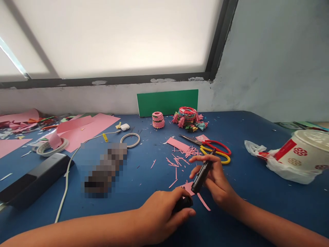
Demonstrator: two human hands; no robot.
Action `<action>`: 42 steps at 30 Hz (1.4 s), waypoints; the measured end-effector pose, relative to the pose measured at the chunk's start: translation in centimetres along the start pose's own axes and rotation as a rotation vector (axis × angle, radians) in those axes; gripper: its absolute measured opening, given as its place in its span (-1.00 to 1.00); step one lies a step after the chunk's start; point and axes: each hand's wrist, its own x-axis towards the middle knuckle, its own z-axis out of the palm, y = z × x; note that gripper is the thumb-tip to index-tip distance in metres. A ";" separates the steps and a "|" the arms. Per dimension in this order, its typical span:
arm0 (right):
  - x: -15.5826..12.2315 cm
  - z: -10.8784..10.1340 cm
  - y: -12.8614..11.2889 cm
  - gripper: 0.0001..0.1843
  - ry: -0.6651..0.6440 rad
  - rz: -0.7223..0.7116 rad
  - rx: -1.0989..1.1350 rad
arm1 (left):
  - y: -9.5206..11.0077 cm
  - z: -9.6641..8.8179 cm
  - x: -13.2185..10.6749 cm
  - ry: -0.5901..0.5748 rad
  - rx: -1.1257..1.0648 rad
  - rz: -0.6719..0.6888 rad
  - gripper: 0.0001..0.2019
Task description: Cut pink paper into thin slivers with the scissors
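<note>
My right hand [217, 181] is closed around a black marker [202, 176], which slants with its thick end down and to the left. My left hand [164, 212] grips a small black object [183, 204]; its kind is mostly hidden by the fingers. Between the hands, a small piece of pink paper [187, 187] with a dark mark lies on the blue table [144, 219]. A narrow pink strip [204, 202] curls beside it. Just beyond the right hand are scissors [216, 147] with one red and one yellow handle, blades apart.
Pink clippings [177, 159] are scattered near a pink strip of paper [178, 144]. Behind stand two ruffled paper rings [158, 120] and a decorated paper stack [187, 116]. Left are a tape roll [130, 140], cable [67, 181] and black device [36, 178]. A bagged tub [300, 154] stands right.
</note>
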 end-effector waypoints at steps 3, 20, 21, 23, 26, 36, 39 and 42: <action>-0.2 -0.3 0.3 -0.67 -0.042 -0.050 -0.025 | 0.0 -0.1 0.1 -0.012 -0.099 -0.070 -0.79; -0.5 -0.3 0.1 -0.71 -0.055 -0.220 -0.052 | -0.1 -0.2 0.8 0.079 -0.342 -0.192 -0.74; -0.6 -0.3 0.1 -0.69 -0.050 -0.223 -0.053 | -0.1 -0.2 0.8 0.079 -0.343 -0.193 -0.74; -0.6 -0.3 0.1 -0.68 -0.044 -0.230 -0.052 | -0.1 -0.3 0.9 0.085 -0.340 -0.195 -0.74; -0.6 -0.3 0.1 -0.68 -0.029 -0.225 -0.052 | -0.1 -0.3 0.9 0.095 -0.339 -0.195 -0.73; -0.7 -0.2 0.0 -0.74 0.003 -0.172 -0.079 | -0.5 0.0 0.9 0.112 -0.417 -0.196 -0.80; -0.6 -0.2 0.1 -0.79 0.024 -0.161 -0.014 | -0.4 -0.1 0.9 0.126 -0.404 -0.181 -0.79; -0.4 -0.3 0.3 -0.82 0.033 -0.141 0.015 | -0.3 -0.2 0.9 0.125 -0.407 -0.182 -0.76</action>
